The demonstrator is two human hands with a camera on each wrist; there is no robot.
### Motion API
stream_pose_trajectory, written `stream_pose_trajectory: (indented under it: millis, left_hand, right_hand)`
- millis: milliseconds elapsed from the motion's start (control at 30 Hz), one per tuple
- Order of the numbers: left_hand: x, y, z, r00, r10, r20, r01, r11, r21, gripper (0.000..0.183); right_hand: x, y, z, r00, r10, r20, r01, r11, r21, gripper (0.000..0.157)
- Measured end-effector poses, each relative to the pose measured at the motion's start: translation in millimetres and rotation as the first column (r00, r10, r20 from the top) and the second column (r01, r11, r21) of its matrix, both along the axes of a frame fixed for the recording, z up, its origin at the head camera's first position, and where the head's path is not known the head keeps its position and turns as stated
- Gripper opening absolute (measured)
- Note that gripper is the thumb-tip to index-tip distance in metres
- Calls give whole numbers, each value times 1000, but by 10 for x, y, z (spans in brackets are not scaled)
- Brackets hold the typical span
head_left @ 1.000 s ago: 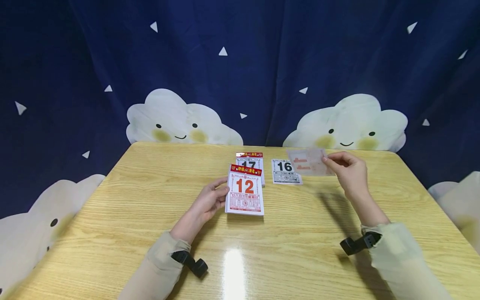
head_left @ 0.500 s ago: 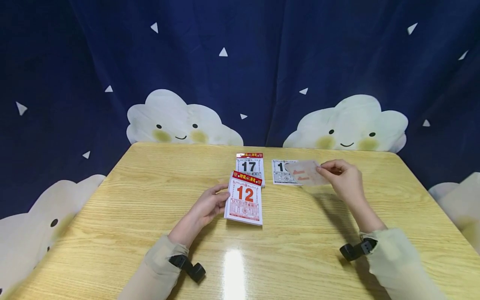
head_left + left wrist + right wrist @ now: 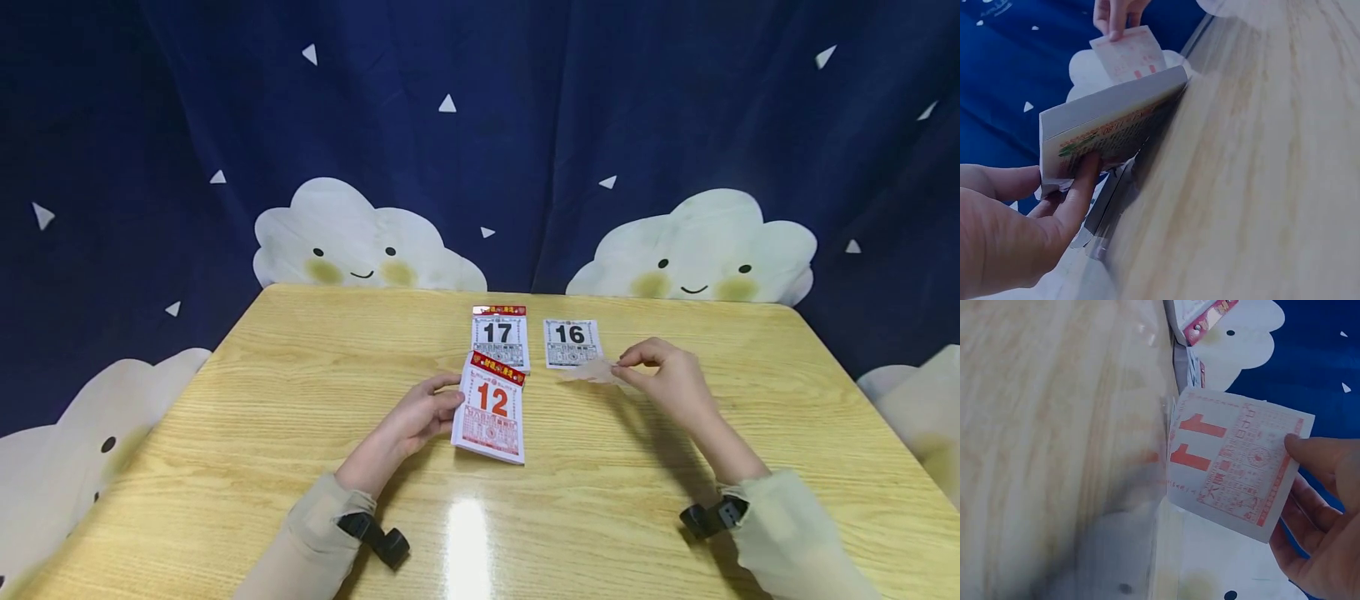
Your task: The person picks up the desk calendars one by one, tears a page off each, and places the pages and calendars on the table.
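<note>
My left hand (image 3: pixel 426 414) grips the left edge of a thick tear-off calendar (image 3: pixel 491 408) with a red header and a red 12 on top. In the left wrist view the thumb is on one side of the calendar pad (image 3: pixel 1116 112) and fingers are under its back. Between thumb and fingers, my right hand (image 3: pixel 667 379) pinches a thin loose calendar sheet (image 3: pixel 592 372). The right wrist view shows a red 11 on this sheet (image 3: pixel 1229 459). From the head view it appears nearly edge-on, just in front of the sheet numbered 16.
A second calendar (image 3: pixel 499 333) showing a black 17 lies behind the held one, partly covered by it. To its right lies a sheet (image 3: pixel 572 337) with a black 16. The wooden table (image 3: pixel 337 350) ends at a dark blue curtain (image 3: pixel 525 125) with clouds.
The right hand has lowered the sheet toward the table and slightly left, uncovering the 16. The left hand's calendar has come down toward me and tilted, revealing more of the 17.
</note>
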State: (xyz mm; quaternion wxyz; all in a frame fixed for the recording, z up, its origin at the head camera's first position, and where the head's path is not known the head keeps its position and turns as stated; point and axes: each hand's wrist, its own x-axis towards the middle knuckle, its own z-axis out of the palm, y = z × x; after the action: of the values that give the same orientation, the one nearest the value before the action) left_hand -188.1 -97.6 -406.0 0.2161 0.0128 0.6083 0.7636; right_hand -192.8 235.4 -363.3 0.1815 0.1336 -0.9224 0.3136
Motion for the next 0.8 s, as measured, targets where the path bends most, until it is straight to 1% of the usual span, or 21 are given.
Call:
stream_pose_trajectory:
  millis: [100, 133, 200, 267, 333, 433, 500, 600, 733, 800]
  left_hand:
    - [9, 3, 6, 1000, -3, -8, 3, 999, -35, 44]
    - [10, 0, 5, 1000, -2, -17, 1, 998, -62, 44]
    - [5, -2, 5, 999, 6, -49, -13, 989, -144, 43]
    - [-5, -1, 17, 996, 13, -83, -32, 972, -232, 41]
    - [-18, 4, 37, 994, 21, -109, -55, 948, -315, 40]
    - [-26, 17, 76, 992, 26, -126, -74, 919, -388, 38]
    - [-26, 25, 88, 992, 18, -128, -71, 904, -422, 38]
    - [-18, 36, 89, 993, -2, -120, -53, 887, -459, 38]
    - [-9, 61, 72, 996, -25, -86, -19, 880, -475, 37]
    - [-7, 74, 64, 997, -26, -73, -11, 882, -471, 36]
  right_hand:
    - [21, -23, -34, 998, 18, 55, -19, 999, 29, 6]
    - [31, -32, -50, 997, 24, 75, -27, 999, 37, 6]
    - [56, -51, -76, 992, 34, 122, -40, 998, 46, 6]
    - [87, -71, -105, 986, 42, 160, -52, 997, 58, 7]
    - [117, -91, -135, 980, 56, 191, -70, 995, 66, 7]
    - [155, -119, -184, 970, 90, 224, -109, 991, 72, 9]
    - [175, -134, -217, 964, 115, 239, -138, 987, 82, 10]
    - [199, -157, -257, 957, 147, 250, -183, 975, 125, 12]
    - [226, -193, -278, 947, 193, 256, -241, 955, 175, 12]
    - [239, -210, -282, 940, 210, 269, -265, 946, 187, 12]
